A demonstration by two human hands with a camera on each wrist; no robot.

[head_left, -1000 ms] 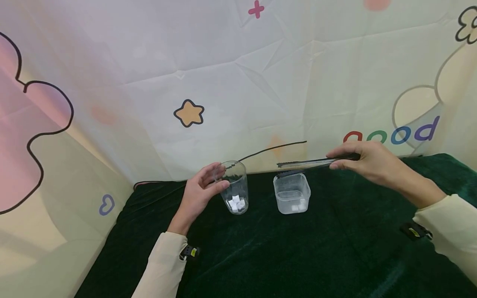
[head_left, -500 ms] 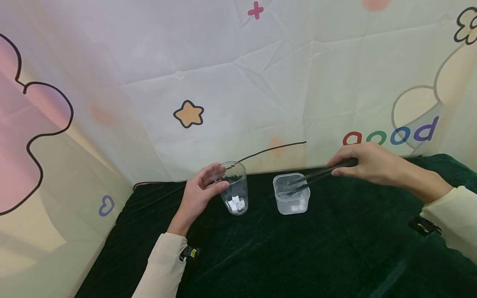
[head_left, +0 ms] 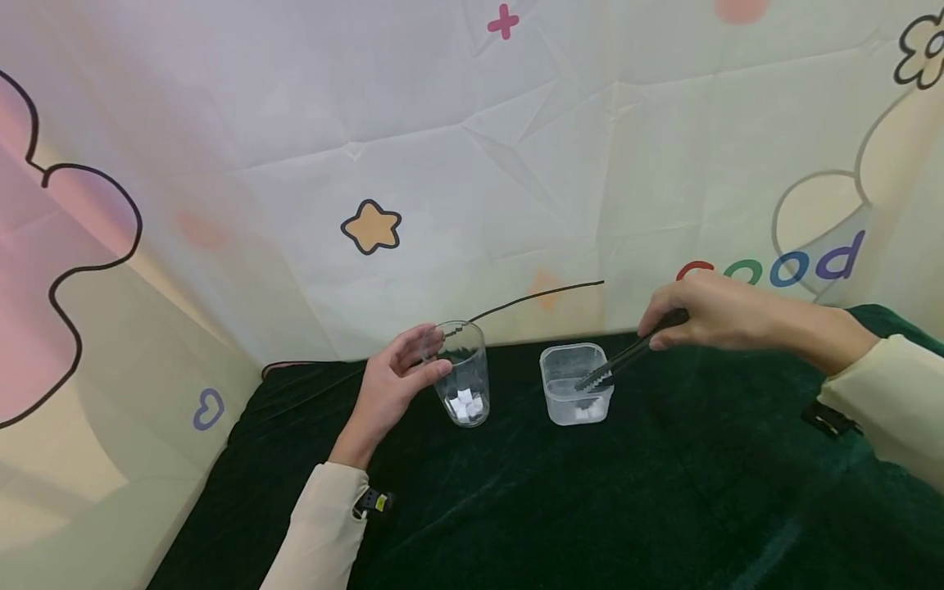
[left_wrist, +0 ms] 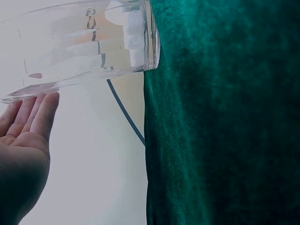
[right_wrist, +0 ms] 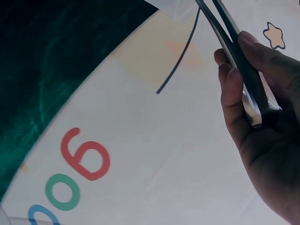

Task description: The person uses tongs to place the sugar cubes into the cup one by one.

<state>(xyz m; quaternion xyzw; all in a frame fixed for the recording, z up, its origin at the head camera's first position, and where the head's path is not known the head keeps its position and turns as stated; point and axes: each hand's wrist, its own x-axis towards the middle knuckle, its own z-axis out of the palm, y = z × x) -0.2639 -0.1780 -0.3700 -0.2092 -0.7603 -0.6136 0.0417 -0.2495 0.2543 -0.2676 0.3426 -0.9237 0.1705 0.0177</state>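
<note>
My left hand (head_left: 392, 377) is at a clear glass (head_left: 466, 373), thumb on its near side and fingers at its far side. The glass stands upright with several white cubes (head_left: 466, 404) at its bottom. In the left wrist view, the fingertips (left_wrist: 51, 101) touch the glass wall; the thumb is not seen there. My right hand (head_left: 708, 311) grips dark tongs (right_wrist: 243, 70) between thumb and fingers. Their toothed tips reach down into a clear plastic container (head_left: 549, 385), near some white cubes (head_left: 588, 410) in it. Whether the tips touch a cube cannot be told.
Dark green velvet cloth (head_left: 516, 516) covers the table. A pale printed backdrop (head_left: 442, 164) rises behind it and along the left side. The glass and the container stand a short distance apart, close to the backdrop.
From above the container, the right hand's tongs have swung down, their tips now inside it and closer together. The right hand has shifted slightly left. The left hand and glass have stayed in place.
</note>
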